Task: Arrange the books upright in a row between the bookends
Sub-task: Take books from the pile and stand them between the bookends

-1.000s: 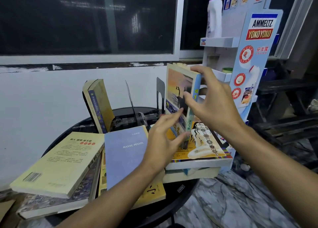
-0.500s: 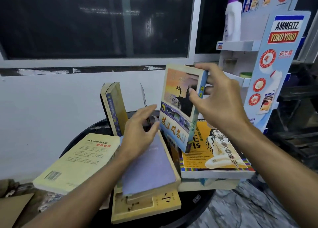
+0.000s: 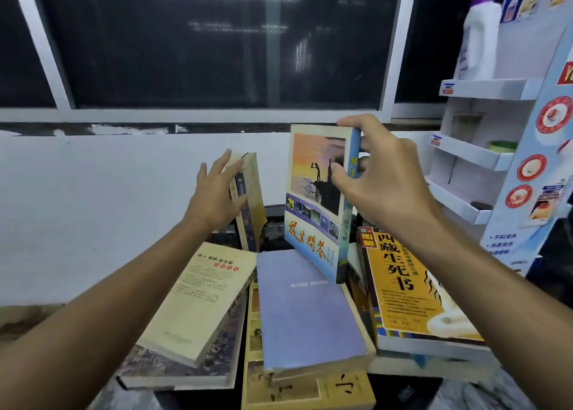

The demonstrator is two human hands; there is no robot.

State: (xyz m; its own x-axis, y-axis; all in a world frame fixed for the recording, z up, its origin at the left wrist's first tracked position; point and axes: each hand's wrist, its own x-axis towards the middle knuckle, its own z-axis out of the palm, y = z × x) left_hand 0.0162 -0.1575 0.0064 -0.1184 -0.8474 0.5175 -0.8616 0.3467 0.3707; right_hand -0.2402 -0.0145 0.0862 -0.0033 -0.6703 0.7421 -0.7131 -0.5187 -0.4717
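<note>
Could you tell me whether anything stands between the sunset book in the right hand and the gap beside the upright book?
Nothing visible does. The right hand holds the sunset book above the flat purple book; the left hand steadies the upright book.

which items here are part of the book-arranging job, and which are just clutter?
Job:
- sunset-cover book, held upright by right hand
- leaning book, steadied by left hand
- flat books: lavender book, cream book, yellow book

Lying about:
- display stand
- white bottle

Bookends not clearly visible.
</note>
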